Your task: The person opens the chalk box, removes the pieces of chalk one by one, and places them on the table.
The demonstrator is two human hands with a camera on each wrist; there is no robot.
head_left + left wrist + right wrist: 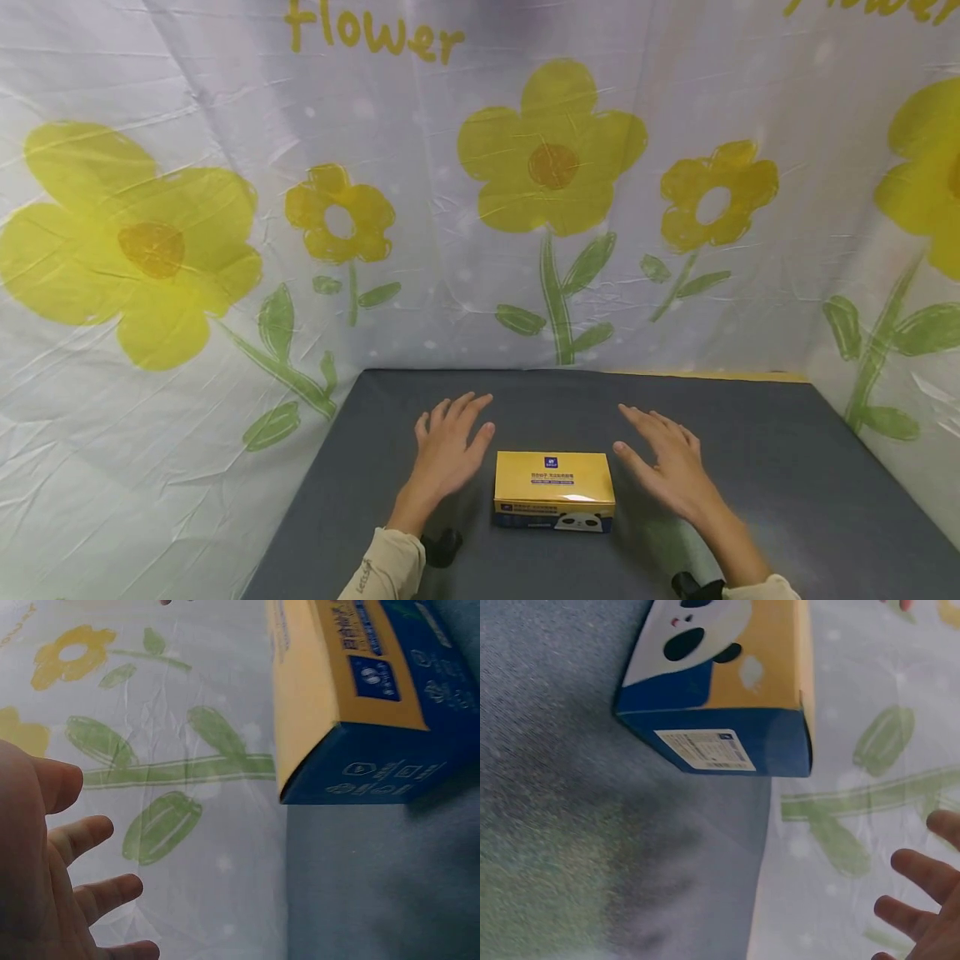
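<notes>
A yellow and blue cardboard box (554,479) with a panda face on its front lies on the dark grey table. Its blue end (375,765) shows in the left wrist view, and the opposite end, bearing a white label (706,750), in the right wrist view. To the left of the box hovers my left hand (447,454), fingers spread and apart from it. My right hand (670,467) is held on the other side, fingers extended, likewise not touching the box. Neither hand holds anything.
The dark grey tabletop (420,392) reaches back to a white curtain (435,292) printed with yellow flowers and green leaves. This curtain also runs along the left and right sides. A yellowish strip (712,377) lines the table's back edge.
</notes>
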